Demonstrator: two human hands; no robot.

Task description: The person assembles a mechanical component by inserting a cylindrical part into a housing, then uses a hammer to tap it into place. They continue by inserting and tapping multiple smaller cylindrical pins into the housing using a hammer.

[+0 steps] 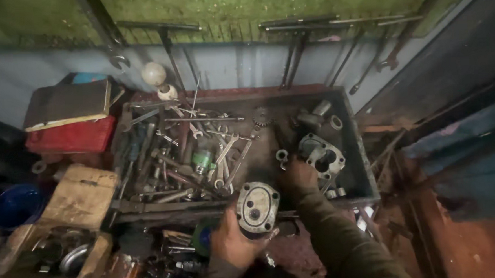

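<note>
Head view: the left hand (233,241) grips a round metal cover (258,207) at the near edge of the tray (368,172). The right hand (299,174) reaches into the tray and touches the pump housing (322,159); whether its fingers are closed I cannot tell. Wrenches (203,152) lie well left. Holding the cover level and keeping its face clean seems wise.

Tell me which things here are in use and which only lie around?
In use: round metal cover in left hand; metal housing under right hand.
Lying about: loose spanners, gear, red box, tools hung on wall.
</note>
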